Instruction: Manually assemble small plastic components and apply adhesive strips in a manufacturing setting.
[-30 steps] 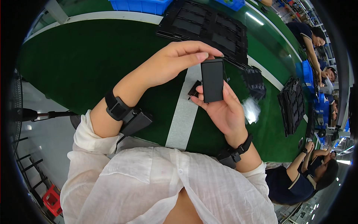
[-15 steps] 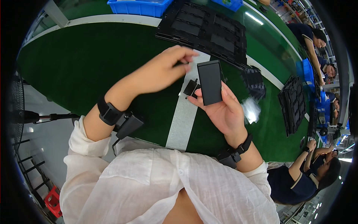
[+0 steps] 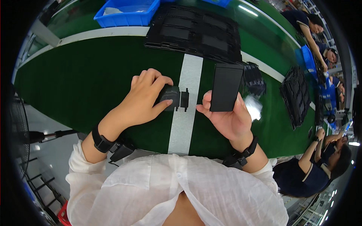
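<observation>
We note the right hand (image 3: 230,120) holding a flat black block (image 3: 225,87) upright above the green belt (image 3: 75,79), fingers wrapped behind it and thumb on its lower front edge. The left hand (image 3: 145,100) rests on the belt with fingers curled narrow over a small black part (image 3: 171,98) lying at the white stripe (image 3: 184,109), near the belt's near edge; thumb and fingertips pinch it. We judge the block rigid, light and smooth-faced, best gripped by its long side edges. The small part looks stiff plastic with thin tabs, so we would take it by its body. Black trays (image 3: 196,32) and a blue bin (image 3: 126,13) sit toward the far edge.
</observation>
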The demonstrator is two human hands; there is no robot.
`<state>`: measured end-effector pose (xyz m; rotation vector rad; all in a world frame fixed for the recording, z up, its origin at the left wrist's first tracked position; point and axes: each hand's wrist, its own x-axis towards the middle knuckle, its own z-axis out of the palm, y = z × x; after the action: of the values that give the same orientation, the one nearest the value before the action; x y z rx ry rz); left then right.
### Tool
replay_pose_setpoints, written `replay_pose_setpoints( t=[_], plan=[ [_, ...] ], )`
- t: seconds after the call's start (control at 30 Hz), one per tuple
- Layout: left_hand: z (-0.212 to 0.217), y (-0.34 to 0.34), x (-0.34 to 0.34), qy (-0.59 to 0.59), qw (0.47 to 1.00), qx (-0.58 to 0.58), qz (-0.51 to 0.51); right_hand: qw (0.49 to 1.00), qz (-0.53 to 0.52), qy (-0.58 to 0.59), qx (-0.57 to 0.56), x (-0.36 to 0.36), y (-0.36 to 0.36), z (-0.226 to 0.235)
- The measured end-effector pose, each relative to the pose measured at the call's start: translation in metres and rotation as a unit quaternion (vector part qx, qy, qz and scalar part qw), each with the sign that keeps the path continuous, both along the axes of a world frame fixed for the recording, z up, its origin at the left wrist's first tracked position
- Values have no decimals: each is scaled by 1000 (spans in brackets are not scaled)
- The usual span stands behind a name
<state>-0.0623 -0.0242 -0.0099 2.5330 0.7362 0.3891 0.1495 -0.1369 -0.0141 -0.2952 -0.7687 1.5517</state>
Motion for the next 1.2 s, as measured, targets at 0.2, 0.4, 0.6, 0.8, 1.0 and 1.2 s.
replay_pose_setpoints(
  t=[0.2, 0.4, 0.6, 0.8, 1.0, 1.2],
  plan=[
    [11, 7, 2, 49, 996, -62, -42, 998, 5, 56, -20, 1, -3, 0],
    [2, -5, -2, 75, 991, 108, -26, 990, -60, -107, -72, 12, -5, 7],
    [2, -2, -3, 110, 988, 96, -56, 669, -199, -708, 108, 24, -10, 13],
    [6, 1, 2, 73, 994, 44, -61, 572, -189, -779, 173, 23, -13, 9],
    [6, -1, 7, 84, 994, 34, -68, 559, -190, -786, 183, 19, -11, 11],
    [9, 1, 5, 88, 993, 1, -78, 540, -186, -799, 188, 17, -12, 9]
  ],
)
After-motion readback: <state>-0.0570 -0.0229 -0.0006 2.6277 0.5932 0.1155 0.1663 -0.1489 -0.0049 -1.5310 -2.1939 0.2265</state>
